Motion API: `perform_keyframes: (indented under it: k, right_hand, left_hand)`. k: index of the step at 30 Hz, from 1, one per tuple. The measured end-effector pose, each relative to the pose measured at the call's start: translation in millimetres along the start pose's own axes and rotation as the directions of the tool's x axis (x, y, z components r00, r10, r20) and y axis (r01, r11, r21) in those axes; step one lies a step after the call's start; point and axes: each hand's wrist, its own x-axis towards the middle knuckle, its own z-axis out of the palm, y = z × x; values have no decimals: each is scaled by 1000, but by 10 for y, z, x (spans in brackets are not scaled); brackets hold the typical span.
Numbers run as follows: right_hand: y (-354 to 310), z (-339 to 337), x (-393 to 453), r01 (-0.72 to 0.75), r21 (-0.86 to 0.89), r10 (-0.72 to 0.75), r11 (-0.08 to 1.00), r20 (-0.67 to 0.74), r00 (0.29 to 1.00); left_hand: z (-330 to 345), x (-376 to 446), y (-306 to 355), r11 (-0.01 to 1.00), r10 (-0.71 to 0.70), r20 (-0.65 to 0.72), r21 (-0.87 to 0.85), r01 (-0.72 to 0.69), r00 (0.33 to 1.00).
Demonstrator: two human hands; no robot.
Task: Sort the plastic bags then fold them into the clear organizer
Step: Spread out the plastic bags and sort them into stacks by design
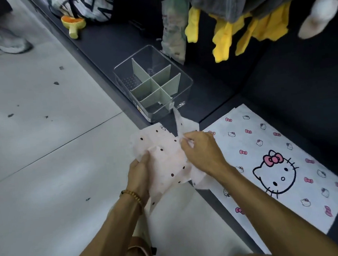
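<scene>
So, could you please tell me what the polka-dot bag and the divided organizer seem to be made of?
The pale pink polka-dot bag looks like thin, translucent matte plastic film: it crumples and lets light through. The clear rectangular organizer seems to be rigid glossy plastic with see-through walls; its sage-green dividers look opaque and matte.

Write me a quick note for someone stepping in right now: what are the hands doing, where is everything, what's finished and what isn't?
Left hand grips the near edge of the pink dotted bag; right hand pinches its far edge. The bag is held above the floor, at the edge of the dark surface.
The clear organizer sits on the dark surface just beyond the hands; no bags show in its compartments.
The cat-print bag lies flat to the right.
Done: nothing stored yet.
Left: fold the pink bag, put it in, then the others.
</scene>
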Motion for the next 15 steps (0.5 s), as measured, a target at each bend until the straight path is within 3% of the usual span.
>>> perform_keyframes:
  k: [3, 5, 6, 8, 10, 12, 15]
  right_hand:
    - [-238, 88, -200, 43, 82, -65, 996, 293, 954]
    - [-201, 76, -257, -58, 221, -44, 974, 429, 902]
    - [-110, 27, -266, -129, 301, 1, 945, 390, 921]
    - [222, -115, -272, -249, 346, 200, 905, 171, 965]
    - [693, -258, -327, -396, 52, 395, 917, 29, 918]
    - [1136, -356, -489, -466, -313, 521, 827, 116, 846]
    - [1534, -354, -834, -410, -467, 555, 783, 227, 800]
  left_hand:
    - [195, -67, 111, 997, 13, 126, 74, -22, 992]
    - [218, -63, 131, 990, 27, 146, 131, -46, 989]
    - [207, -61, 144, 987, 26, 129, 156, -46, 991]
    - [176, -48, 158, 982, 18, 135, 183, -43, 991]
    - [170, -46, 171, 980, 14, 195, 190, -52, 981]
    - [202, -48, 180, 987, -13, 260, 157, -29, 965]
    - [281, -60, 215, 993, -75, 367, 114, 35, 927]
